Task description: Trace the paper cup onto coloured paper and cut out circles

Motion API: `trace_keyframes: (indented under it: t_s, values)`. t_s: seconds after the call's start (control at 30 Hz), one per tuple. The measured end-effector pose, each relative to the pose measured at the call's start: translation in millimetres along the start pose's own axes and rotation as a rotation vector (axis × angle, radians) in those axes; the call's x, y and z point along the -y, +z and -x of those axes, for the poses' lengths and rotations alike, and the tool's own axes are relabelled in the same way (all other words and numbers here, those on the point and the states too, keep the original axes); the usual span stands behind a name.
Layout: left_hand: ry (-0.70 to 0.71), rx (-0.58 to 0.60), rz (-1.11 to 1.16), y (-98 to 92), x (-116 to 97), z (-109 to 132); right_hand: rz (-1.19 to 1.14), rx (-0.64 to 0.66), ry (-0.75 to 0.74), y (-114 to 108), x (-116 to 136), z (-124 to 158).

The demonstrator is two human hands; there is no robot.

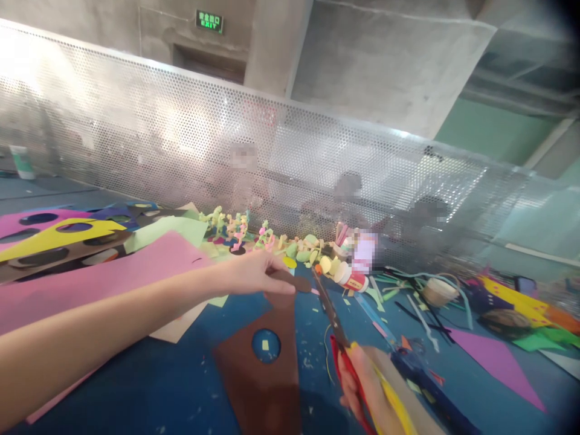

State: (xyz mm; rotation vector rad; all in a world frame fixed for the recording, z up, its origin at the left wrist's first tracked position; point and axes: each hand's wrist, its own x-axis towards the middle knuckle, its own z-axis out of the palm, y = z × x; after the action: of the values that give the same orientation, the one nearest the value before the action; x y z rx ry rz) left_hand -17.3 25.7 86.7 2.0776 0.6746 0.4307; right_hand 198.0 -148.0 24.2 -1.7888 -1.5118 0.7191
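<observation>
My left hand (260,272) pinches the upper end of a brown sheet (267,386), which hangs toward the bottom centre and has a round hole in it. A small brown rounded piece (302,285) shows just right of those fingertips. My right hand (357,383), at the lower right of centre, is wrapped round the red and yellow handles of a pair of scissors (333,317). The blades point up and left, with their tip right of the brown rounded piece. Whether the blades touch the brown material is too blurred to tell.
Pink (149,272) and yellow (58,238) sheets lie left. Small colourful pieces (226,226) line the back beside a white-and-red jar (353,278). A blue glue gun (426,383), purple sheet (498,362) and tape roll (440,292) lie right. A perforated metal screen (181,133) stands behind.
</observation>
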Motion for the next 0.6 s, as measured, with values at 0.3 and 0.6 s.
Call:
trace_keyframes:
  t_s: [0.3, 0.6]
  values:
    - [-0.239, -0.020, 0.103, -1.8, 65.1, -26.2, -0.025, -0.013, 0.121, -1.1, 6.7, -26.7]
    - [-0.134, -0.107, -0.042, 45.5, 72.9, -102.9, -0.749, -0.141, 0.278, 5.7, -12.8, -53.4]
